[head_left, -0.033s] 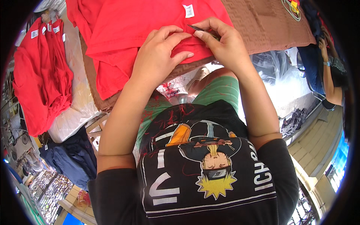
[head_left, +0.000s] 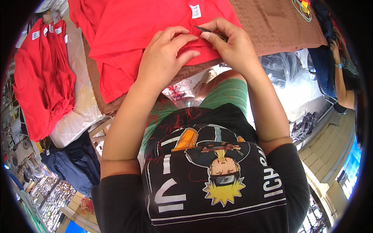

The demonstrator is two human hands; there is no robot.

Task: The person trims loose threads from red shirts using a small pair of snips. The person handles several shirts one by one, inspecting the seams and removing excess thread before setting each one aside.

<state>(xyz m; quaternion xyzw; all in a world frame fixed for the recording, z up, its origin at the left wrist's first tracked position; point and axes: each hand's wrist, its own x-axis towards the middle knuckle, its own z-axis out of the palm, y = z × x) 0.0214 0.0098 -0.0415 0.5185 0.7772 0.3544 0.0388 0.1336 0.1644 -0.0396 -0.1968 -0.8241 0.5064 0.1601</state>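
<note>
A red garment [head_left: 128, 29] with a white tag [head_left: 195, 11] lies on the brown-covered table [head_left: 268, 29], its near edge hanging over the front. My left hand [head_left: 163, 52] rests over its near edge, open, fingers bent and thumb held apart from them. Close by on the right, my right hand [head_left: 233, 42] grips small dark thread snips [head_left: 203, 29] between thumb and fingers. Their pointed tip aims left over the red cloth, just below the tag. Most of the snips' body is hidden inside my right hand.
More red garments [head_left: 44, 81] with tags hang at the left over a plastic-wrapped surface [head_left: 83, 101]. Dark blue cloth [head_left: 74, 161] lies below them. A looped cord [head_left: 303, 11] sits at the table's far right. Another person's arm [head_left: 342, 77] shows at the right edge.
My left thumb has shifted slightly upward, toward the fingers. The right hand, the snips and the red garment look unmoved.
</note>
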